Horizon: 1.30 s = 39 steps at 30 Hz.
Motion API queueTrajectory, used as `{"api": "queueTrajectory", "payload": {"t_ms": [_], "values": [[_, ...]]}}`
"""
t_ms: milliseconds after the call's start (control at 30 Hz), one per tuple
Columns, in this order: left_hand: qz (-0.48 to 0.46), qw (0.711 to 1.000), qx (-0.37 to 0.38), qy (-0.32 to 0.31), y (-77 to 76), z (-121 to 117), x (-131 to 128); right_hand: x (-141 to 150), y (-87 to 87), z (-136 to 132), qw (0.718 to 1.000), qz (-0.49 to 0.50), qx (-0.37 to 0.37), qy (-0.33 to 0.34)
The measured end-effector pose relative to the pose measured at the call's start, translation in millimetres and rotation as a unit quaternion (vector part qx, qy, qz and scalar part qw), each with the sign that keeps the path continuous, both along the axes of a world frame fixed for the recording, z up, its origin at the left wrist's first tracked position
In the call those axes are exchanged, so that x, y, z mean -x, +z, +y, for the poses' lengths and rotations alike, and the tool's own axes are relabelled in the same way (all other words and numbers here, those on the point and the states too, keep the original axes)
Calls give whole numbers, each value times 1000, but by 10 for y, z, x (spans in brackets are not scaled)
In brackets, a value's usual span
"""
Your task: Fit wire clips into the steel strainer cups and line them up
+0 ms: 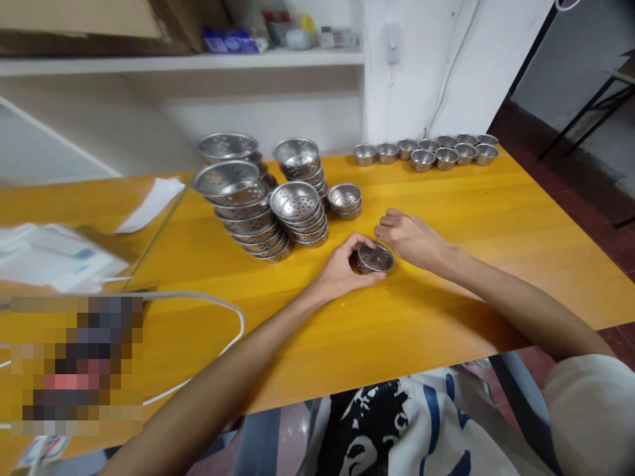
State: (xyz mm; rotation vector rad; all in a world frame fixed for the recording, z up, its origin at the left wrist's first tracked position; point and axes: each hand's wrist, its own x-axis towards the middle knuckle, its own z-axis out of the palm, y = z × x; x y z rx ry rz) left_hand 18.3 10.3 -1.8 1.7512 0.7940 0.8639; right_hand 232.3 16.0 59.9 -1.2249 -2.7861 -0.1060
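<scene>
My left hand (342,270) is wrapped round the side of a small round metal cup (376,259), which stands upright on the table with its mouth up. Just behind and to the right of its rim is my right hand (404,233), fingers curled together; whatever they may hold is hidden. Beyond my hands sits a short stack of small perforated metal cups (345,200). To its left rise taller stacks of perforated metal bowls (296,201), with the widest bowls (229,182) in the leftmost stacks.
Along the table's back edge at right stand several small metal cups (423,160) in rows. A white cable (237,311), a white sheet of paper (153,203) and white packaging (59,254) lie at left. A shelf (278,59) overhangs the back.
</scene>
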Motion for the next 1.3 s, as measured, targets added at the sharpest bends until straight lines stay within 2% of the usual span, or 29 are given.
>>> {"api": "queueTrajectory", "payload": {"t_ms": [200,367,500,900,1133,1300], "values": [[-4,1000,9,-10,-26,24,13,-20,-20,-2,993,-47,-75,77],[-22,999,32,-27,-38,32,20,-55,-90,32,970,-75,-165,162],[-28,998,50,-33,-21,35,33,-77,-123,59,953,-75,-211,202],[-52,997,19,-48,-91,92,46,-149,-118,83,954,-46,-196,221],[-54,995,64,-51,-78,84,84,-152,-77,76,952,-50,-197,230],[-57,994,69,-54,-59,78,84,-156,-66,82,958,-51,-181,217]]}}
